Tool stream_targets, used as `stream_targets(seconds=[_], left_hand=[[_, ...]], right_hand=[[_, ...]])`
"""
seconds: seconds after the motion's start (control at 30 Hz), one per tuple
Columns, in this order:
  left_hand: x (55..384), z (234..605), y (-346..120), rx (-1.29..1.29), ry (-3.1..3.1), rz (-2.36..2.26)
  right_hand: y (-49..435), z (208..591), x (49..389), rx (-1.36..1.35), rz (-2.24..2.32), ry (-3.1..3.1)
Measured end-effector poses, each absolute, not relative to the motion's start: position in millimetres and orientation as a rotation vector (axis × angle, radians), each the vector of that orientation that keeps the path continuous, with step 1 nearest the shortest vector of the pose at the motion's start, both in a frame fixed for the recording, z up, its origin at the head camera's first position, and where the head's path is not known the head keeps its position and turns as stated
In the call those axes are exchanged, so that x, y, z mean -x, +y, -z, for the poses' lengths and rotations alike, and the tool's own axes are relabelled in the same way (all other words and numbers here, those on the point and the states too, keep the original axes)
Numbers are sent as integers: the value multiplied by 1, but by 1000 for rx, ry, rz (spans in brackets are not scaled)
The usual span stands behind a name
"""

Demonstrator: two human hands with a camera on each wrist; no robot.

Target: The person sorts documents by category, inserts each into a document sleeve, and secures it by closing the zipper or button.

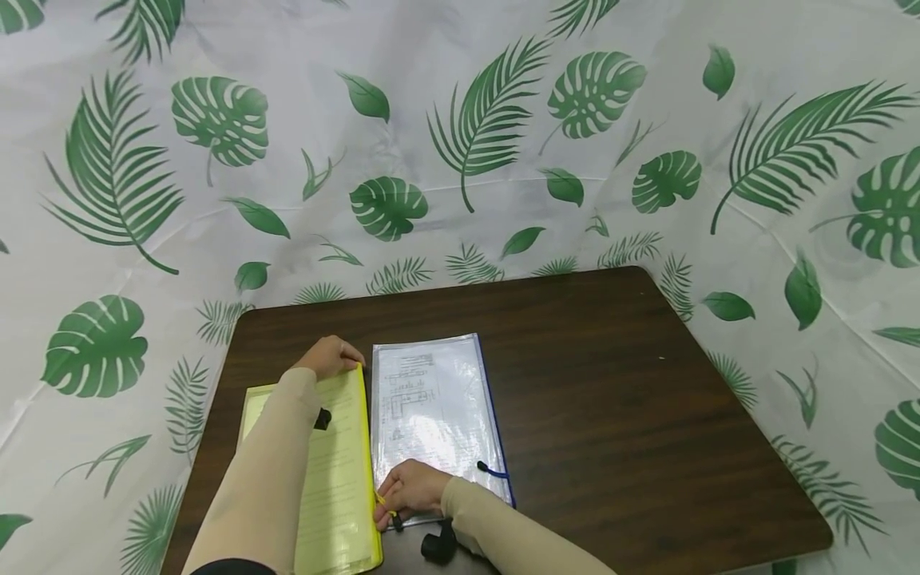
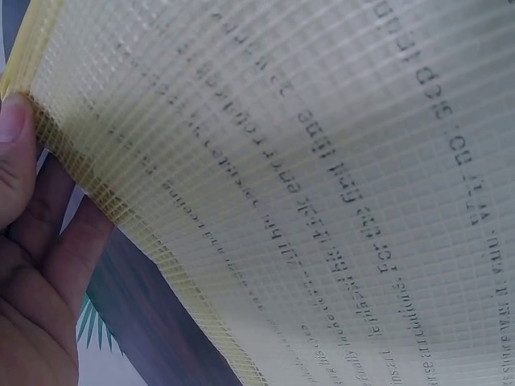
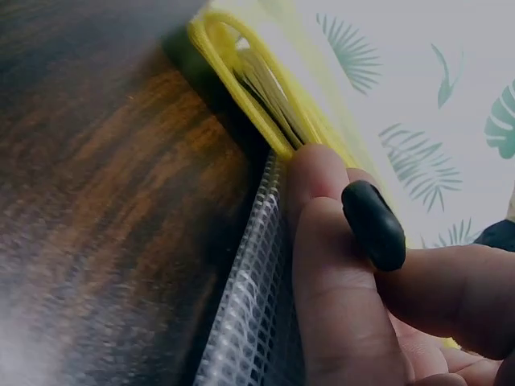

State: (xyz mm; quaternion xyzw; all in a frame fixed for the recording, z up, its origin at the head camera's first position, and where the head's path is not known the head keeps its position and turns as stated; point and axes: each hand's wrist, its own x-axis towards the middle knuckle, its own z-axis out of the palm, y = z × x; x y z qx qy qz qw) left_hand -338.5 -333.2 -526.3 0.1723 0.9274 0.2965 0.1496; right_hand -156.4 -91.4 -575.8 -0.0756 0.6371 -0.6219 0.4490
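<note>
A yellow mesh zip pouch (image 1: 336,463) with a printed sheet inside lies at the left of the table, its zip edge towards the right. At its far right corner, my left hand (image 1: 331,357) pinches the edge; the left wrist view shows the thumb on one side of the mesh (image 2: 265,185) and fingers on the other. My right hand (image 1: 415,489) pinches the pouch's zip pull near the lower right edge. The black tip (image 3: 374,225) of the pull sticks out between its fingers. In the right wrist view the yellow zip edge (image 3: 241,104) bows apart beyond the fingertips.
A clear mesh pouch (image 1: 431,399) with blue edging and a printed sheet lies just right of the yellow one, partly under my right hand. Its blue zip pull (image 1: 493,471) is at the right edge. The dark wooden table (image 1: 618,415) stands before a leaf-patterned sheet (image 1: 503,224).
</note>
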Motion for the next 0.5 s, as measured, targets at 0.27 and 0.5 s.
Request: stream_targets(seconds=[0.27,0.5], left_hand=[[341,530,-336,-486,2652,-867],[343,529,-336,-482,2666,-862]], right_hand=[[-88,576,151,222,1530,1591],[-88,567,147,251,1499,1622]])
